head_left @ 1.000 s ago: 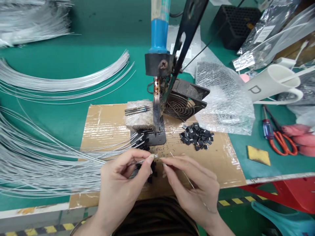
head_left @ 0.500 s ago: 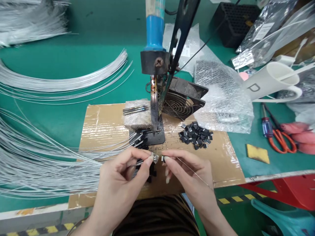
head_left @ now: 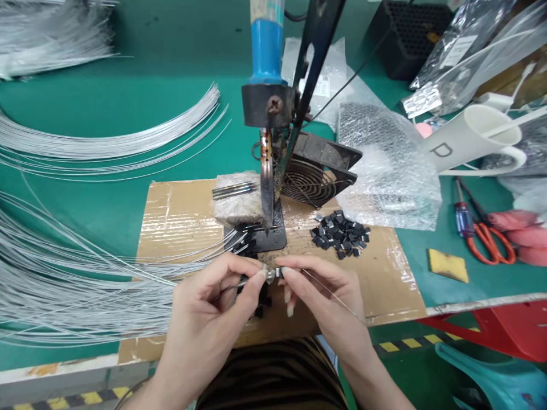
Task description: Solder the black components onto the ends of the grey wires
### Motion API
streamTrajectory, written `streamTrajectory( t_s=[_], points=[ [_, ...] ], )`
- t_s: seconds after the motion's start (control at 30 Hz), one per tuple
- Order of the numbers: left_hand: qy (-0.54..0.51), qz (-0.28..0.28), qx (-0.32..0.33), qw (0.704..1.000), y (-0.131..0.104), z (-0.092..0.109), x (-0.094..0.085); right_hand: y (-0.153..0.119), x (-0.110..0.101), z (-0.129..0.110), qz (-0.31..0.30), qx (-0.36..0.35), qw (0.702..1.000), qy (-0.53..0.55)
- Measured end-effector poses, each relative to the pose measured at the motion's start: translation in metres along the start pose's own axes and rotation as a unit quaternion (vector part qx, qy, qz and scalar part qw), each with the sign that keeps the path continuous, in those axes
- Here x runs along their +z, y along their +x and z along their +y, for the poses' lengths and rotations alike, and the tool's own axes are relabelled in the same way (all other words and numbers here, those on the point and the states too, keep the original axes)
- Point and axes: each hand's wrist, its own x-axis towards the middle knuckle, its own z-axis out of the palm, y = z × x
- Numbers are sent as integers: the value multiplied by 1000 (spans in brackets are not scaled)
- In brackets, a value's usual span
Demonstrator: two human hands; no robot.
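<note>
My left hand (head_left: 216,304) pinches a small silvery metal piece (head_left: 270,275) between thumb and forefinger; its exact kind is unclear. Facing it, my right hand (head_left: 327,290) grips a small black connector (head_left: 280,272) with bright pins at its end. The two parts meet or nearly touch. A thin solder-like wire (head_left: 333,293) runs out across the right palm. Above both hands, a blue-handled soldering iron (head_left: 267,188) points down from a black stand arm (head_left: 314,62). Black connectors attached to white wires (head_left: 200,250) lie partly hidden behind my left hand.
A pile of black connectors (head_left: 341,233) rests on the cardboard (head_left: 384,273), near a small fan (head_left: 318,171). Wire bundles (head_left: 106,145) spread at left. A wrapped block (head_left: 237,208), yellow sponge (head_left: 448,266), orange-handled scissors (head_left: 491,245) and white mug (head_left: 465,139) stand around.
My right hand has shifted slightly left, bringing the connector up to the silvery piece and closing the gap between them. My left hand has stayed nearly in place.
</note>
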Motion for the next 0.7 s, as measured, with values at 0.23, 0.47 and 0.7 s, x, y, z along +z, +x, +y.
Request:
streamTrajectory(
  t_s=[0.23,0.47,0.7],
  points=[
    [-7,-1,-12,1000,-2,-3,0,-1,0,-1,-11,10,1000,16],
    [-7,-3,-11,1000,0,-2,-1,1,1,-1,-13,8,1000,8],
    [-19,-10,-3,1000,-2,-1,-1,1,1,-1,-17,8,1000,11]
  ],
)
